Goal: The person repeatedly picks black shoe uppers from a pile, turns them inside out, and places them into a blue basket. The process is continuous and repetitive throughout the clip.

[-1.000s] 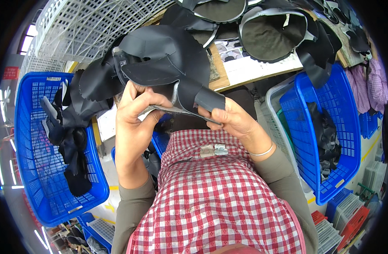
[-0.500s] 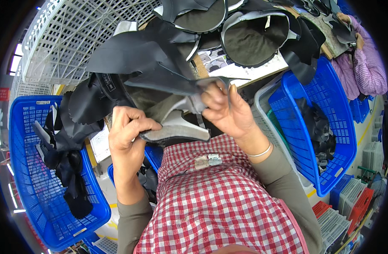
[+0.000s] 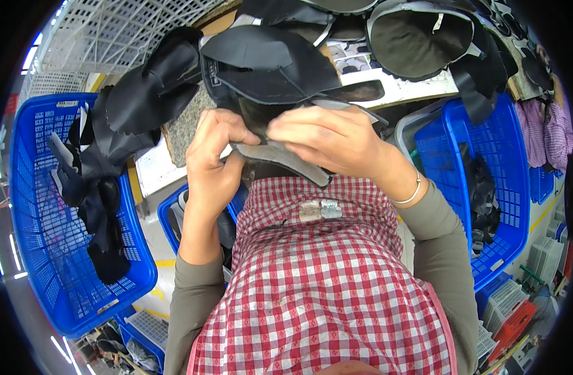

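Both hands [image 3: 214, 147] [image 3: 339, 140] on black piece [image 3: 261, 53], dark pieces [image 3: 105, 215] [image 3: 483, 194] in blue baskets [image 3: 43, 172] [image 3: 510, 181]

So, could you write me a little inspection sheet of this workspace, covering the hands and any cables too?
Surface: pale worktable, partly covered by dark pieces.
Things in hand: black piece with a grey-lined edge.
Clutter: round-mouthed dark piece on the table; black pieces heaped at its left side.
Grip: left hand pinches the piece near the grey edge; right hand is at the piece, its hold unclear.
Cables: nothing seen.
Surroundings: left blue basket and right blue basket, both holding dark pieces; white crate at upper left; another person's checked sleeve at far right.
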A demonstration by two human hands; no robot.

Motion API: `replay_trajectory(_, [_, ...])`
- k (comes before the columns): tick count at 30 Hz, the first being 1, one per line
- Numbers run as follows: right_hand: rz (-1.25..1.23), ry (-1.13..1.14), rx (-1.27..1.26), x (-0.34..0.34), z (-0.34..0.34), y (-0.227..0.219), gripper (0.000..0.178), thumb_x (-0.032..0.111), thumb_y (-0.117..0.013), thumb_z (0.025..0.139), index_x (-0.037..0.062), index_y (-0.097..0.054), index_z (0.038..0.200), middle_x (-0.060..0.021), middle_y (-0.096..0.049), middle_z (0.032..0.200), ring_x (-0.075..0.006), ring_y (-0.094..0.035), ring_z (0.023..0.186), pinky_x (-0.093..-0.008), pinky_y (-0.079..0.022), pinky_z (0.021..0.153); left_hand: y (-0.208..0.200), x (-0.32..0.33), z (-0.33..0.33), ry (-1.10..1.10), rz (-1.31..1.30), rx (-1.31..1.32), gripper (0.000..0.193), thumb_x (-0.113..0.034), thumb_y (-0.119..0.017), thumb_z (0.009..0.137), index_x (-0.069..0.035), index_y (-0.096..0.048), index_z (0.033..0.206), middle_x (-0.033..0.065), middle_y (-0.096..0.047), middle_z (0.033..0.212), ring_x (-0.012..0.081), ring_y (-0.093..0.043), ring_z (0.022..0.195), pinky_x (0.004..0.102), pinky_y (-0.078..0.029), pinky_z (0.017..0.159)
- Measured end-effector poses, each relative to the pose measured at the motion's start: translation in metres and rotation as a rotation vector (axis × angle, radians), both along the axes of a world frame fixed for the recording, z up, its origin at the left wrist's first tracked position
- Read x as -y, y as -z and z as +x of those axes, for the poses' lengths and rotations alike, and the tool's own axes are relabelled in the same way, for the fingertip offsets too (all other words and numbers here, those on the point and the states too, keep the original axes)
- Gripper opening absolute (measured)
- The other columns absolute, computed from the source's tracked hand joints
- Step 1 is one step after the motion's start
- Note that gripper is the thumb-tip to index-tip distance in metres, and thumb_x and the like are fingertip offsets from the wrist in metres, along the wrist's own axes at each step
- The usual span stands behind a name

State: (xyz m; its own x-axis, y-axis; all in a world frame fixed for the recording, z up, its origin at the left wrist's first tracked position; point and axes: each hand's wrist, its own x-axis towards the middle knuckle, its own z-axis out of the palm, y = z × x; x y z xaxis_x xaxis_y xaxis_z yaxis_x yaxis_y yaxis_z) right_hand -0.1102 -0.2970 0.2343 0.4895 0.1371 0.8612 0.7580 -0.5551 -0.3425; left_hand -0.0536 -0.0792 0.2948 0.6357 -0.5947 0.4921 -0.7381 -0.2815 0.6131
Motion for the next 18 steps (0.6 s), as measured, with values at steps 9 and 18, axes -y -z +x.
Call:
replay_trajectory(9, [-0.367, 0.339, -0.062, 0.015, 0.002, 0.007, 0.020, 0.014, -0.074, 0.072, 0.0165, -0.076, 0.092, 0.0038, -0.073, 0.083, -0.0141, -0.070, 0.067, -0.0285, -0.055, 0.055, 0.027, 0.000, -0.003, 0.037, 0.114, 0.267, 0.046, 0.019, -0.063, 0.055, -0.002, -0.071, 0.095, 0.0109, -0.058, 0.089, 0.0308, -0.057, 0.086, 0.0388, -0.048, 0.071])
replay_trajectory(18, [-0.390, 0.318, -0.006, 0.015, -0.021, 0.007, 0.029, 0.018, -0.074, 0.072, 0.0149, -0.078, 0.100, 0.0053, -0.074, 0.096, -0.0120, -0.064, 0.077, -0.0253, -0.054, 0.062, 0.038, -0.010, -0.001, 0.068, 0.159, 0.370, 0.050, 0.009, -0.071, 0.054, -0.003, -0.075, 0.103, 0.0074, -0.056, 0.082, 0.0281, -0.055, 0.077, 0.0383, -0.045, 0.067])
